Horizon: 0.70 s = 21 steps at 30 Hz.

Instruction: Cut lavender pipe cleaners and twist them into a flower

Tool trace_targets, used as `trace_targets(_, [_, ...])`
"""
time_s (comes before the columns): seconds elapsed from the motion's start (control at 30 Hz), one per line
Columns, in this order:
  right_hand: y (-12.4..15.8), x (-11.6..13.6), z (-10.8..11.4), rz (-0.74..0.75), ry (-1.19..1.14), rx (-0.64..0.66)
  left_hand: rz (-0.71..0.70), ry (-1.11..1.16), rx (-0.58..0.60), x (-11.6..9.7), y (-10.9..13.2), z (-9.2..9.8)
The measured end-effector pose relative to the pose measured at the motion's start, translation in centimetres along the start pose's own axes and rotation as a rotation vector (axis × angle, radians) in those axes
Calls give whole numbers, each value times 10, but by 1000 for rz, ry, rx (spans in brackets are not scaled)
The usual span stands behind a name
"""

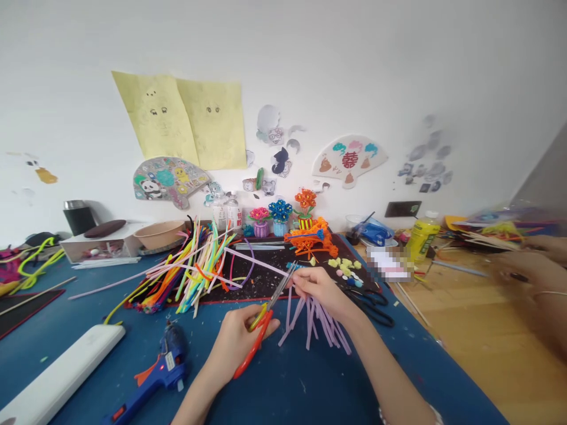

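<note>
Orange-and-yellow scissors point(275, 298) are gripped in the left hand point(244, 332), fingers curled around the handles, blades angled up and rightward. The right hand point(318, 290) is turned back upward, its forearm slanting in from the lower right; thumb and fingertips pinch a lilac strip point(254, 261) beside the blade tips. Shorter strips point(325, 324) fan out below that hand, above the blue table point(248, 404).

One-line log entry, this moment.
left hand: holds orange-and-yellow-handled metal scissors; right hand: pinches lilac fuzzy strip; blades: at strip
</note>
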State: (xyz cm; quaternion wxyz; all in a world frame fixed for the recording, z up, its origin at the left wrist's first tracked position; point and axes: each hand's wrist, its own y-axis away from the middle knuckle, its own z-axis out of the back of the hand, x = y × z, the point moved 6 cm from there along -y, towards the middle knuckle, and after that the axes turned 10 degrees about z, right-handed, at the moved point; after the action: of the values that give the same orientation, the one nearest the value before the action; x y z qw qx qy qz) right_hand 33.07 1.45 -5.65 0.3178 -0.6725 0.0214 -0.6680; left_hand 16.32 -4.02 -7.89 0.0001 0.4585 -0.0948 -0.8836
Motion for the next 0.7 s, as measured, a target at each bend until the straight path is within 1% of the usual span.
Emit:
trace_targets(0.13, [2,-2,-1,-80,-19,1,-2,23,-21,0,0,0])
trace_targets(0.23, [3,-1,-3,-124,-41,14,-33,39,-45,-1,1,0])
trace_targets(0.37, [3,5,-3,-113,-24,27,-73,2,-55,-2,2,-1])
trace_targets(0.57, [3,5,-2,-121,-28,34,-84,-42,-75,-2,3,-1])
trace_targets(0.7, [3,4,-2,-114,-31,39,-74,-34,-78,0,2,-4])
